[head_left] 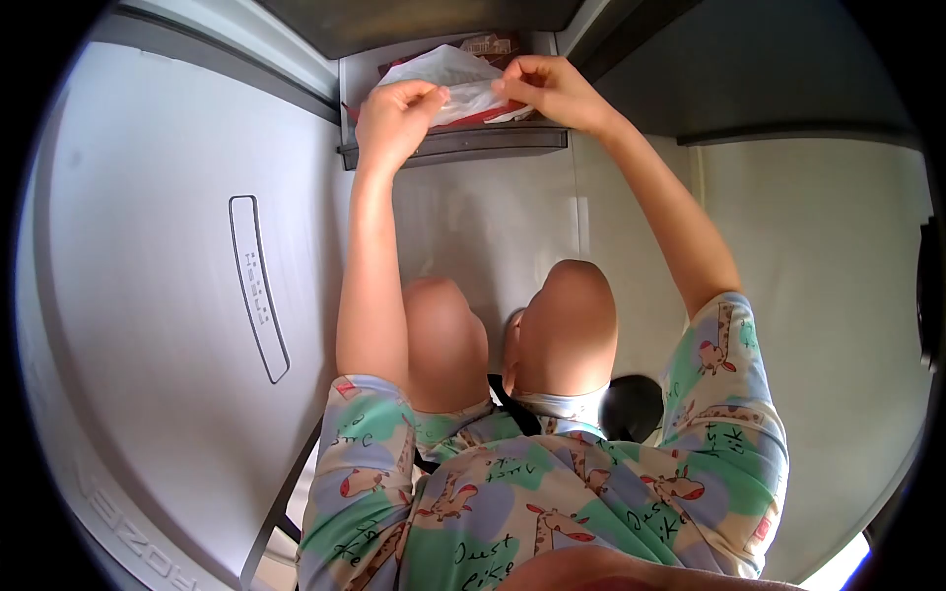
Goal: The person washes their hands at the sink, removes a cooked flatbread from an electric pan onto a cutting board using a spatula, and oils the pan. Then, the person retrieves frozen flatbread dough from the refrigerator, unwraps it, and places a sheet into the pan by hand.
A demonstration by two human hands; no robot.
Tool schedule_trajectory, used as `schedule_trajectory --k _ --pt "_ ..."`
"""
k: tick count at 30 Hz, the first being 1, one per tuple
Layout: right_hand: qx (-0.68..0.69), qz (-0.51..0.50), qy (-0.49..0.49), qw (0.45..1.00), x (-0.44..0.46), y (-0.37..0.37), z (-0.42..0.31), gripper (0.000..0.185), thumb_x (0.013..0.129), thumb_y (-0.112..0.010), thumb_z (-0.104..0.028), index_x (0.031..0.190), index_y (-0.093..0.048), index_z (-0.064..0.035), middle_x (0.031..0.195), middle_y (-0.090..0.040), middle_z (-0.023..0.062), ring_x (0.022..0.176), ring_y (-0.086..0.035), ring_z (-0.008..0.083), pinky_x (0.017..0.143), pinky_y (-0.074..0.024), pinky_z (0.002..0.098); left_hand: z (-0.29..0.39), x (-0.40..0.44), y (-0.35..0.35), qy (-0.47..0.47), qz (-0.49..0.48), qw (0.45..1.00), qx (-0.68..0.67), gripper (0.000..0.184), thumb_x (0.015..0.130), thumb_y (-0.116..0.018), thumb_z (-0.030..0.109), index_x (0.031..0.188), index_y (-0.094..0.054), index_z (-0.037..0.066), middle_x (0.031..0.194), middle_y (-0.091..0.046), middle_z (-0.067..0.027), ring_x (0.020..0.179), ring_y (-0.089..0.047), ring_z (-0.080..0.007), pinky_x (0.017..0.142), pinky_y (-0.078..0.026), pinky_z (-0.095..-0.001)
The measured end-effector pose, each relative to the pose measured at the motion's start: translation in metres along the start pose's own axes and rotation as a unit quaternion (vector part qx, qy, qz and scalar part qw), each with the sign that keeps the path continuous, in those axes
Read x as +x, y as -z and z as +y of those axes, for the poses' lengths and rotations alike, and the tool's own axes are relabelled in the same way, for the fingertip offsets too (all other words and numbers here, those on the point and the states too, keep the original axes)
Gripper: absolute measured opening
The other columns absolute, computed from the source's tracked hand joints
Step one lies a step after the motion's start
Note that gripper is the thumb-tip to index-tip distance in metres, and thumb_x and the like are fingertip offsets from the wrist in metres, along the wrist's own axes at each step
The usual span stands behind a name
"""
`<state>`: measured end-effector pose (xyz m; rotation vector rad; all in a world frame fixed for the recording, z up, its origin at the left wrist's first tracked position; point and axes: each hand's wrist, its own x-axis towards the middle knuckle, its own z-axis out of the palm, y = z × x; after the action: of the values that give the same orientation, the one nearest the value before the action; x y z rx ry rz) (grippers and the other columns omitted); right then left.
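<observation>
A white plastic bag lies in the pulled-out drawer of a fridge-freezer. My left hand pinches the bag's near left part between thumb and fingers. On the other side, my right hand is closed in a pinch at the bag's right edge. Red packaging shows beneath and in front of the bag. Behind it sits a brown and red packet. What is inside the bag cannot be made out.
An open white door marked "FRESH" stands close on my left. On my right is a pale panel below a dark surface. My bent knees are below the drawer, above a light floor.
</observation>
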<state>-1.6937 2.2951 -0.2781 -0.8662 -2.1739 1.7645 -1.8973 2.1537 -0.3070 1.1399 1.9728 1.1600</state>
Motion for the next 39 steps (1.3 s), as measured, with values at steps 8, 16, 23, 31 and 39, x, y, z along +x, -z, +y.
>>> schedule_trajectory --k 8,16,23,31,39 --pt "-0.054 0.008 -0.021 0.998 0.019 0.000 -0.012 0.038 0.088 -0.072 -0.042 0.102 -0.074 -0.0060 0.088 -0.070 0.0048 0.080 -0.062 0.0134 0.074 -0.0490 0.0292 0.023 0.015 0.007 -0.003 0.021 0.998 -0.059 0.021 0.095 -0.068 0.018 0.095 -0.071 -0.002 0.079 -0.067 0.0018 0.071 -0.054 -0.0033 0.063 -0.042 -0.0209" --pt "-0.267 0.038 0.075 0.960 0.016 -0.008 -0.021 0.046 0.087 -0.070 -0.050 0.099 -0.077 -0.0072 0.087 -0.074 0.0104 0.087 -0.069 0.0225 0.078 -0.0531 0.0353 0.021 0.008 -0.008 -0.098 0.077 0.990 -0.062 0.019 0.096 -0.067 0.018 0.096 -0.070 0.000 0.080 -0.069 0.0002 0.074 -0.056 -0.0036 0.069 -0.046 -0.0205" --pt "-0.191 -0.212 0.211 0.935 0.024 0.040 -0.082 0.053 0.093 -0.066 -0.044 0.135 -0.052 -0.0155 0.138 -0.052 0.0131 0.125 -0.049 0.0273 0.105 -0.0395 0.0350 0.089 -0.013 0.039 -0.164 0.093 0.982 0.028 0.017 0.086 -0.074 0.022 0.094 -0.072 0.007 0.084 -0.071 -0.0079 0.070 -0.066 -0.0195 0.067 -0.051 -0.0313" --pt "0.114 0.060 0.164 0.978 -0.010 -0.002 -0.012 0.083 0.075 -0.088 -0.031 0.143 -0.049 -0.0040 0.132 -0.062 0.0137 0.122 -0.058 0.0241 0.105 -0.0444 0.0346 0.143 -0.104 0.085 -0.231 0.262 0.919 0.185 0.015 0.077 -0.073 -0.001 0.090 -0.075 0.008 0.080 -0.069 -0.0053 0.067 -0.063 -0.0190 0.058 -0.048 -0.0325" --pt "-0.327 -0.033 0.078 0.941 0.030 -0.028 0.017 0.060 0.073 -0.082 -0.041 0.122 -0.066 -0.0102 0.104 -0.070 0.0185 0.101 -0.066 0.0365 0.087 -0.0533 0.0466 0.114 -0.125 0.066 -0.221 0.290 0.911 0.191 0.022 0.076 -0.071 -0.007 0.093 -0.077 0.006 0.081 -0.070 -0.0046 0.070 -0.065 -0.0163 0.060 -0.051 -0.0288"
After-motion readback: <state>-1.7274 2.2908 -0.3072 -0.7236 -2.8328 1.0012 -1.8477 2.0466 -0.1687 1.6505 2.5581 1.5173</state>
